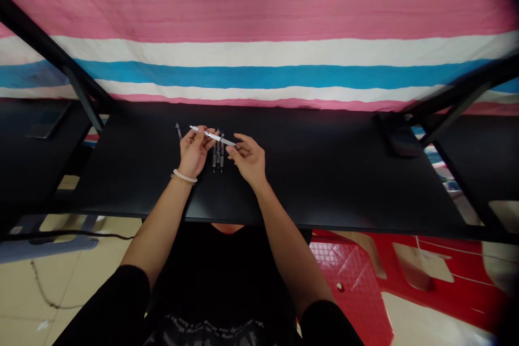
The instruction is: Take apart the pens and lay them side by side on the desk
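A white pen (214, 137) is held slantwise above the black table (324, 173). My left hand (194, 152) has its fingers closed on the pen's left part. At the pen's right, dark-tipped end, my right hand (248, 158) pinches it between thumb and fingers. Several dark pens (218, 158) lie side by side on the table between my hands, their upper ends partly hidden by the white pen and my fingers. Another dark pen (178, 130) lies just beyond my left hand, its lower part hidden.
A dark flat object (403, 139) rests at the table's right end. Black metal struts (83, 98) rise at both sides, and a striped sheet (259, 13) hangs behind. Below the front edge are a red stool (352, 275) and a cable (68, 233).
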Motion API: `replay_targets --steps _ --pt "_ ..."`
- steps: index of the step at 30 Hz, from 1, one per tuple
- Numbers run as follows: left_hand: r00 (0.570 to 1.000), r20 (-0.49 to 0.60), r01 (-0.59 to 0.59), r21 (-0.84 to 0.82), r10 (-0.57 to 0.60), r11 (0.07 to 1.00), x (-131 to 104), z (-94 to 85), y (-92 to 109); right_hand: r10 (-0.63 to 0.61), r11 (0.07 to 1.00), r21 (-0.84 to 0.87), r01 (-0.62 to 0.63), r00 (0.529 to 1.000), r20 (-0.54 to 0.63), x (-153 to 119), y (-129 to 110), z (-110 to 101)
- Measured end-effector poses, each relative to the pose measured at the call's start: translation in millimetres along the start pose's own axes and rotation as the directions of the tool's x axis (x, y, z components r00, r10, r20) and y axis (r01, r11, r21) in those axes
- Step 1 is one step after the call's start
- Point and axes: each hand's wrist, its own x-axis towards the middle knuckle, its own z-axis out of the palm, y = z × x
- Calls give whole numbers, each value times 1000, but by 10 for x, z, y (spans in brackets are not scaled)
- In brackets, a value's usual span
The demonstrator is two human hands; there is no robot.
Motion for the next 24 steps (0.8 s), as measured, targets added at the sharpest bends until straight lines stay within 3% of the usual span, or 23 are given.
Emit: replay_targets --steps 4,15,24 --pt "1000 -22 -5 4 5 1000 10 -8 11 58 998 -2 -58 996 67 -1 -13 15" --pt "1000 -17 7 13 -7 1000 -1 10 15 -32 999 20 32 999 4 8 38 21" --pt "1000 13 28 35 -28 999 -32 42 35 8 999 50 -11 998 57 23 73 24"
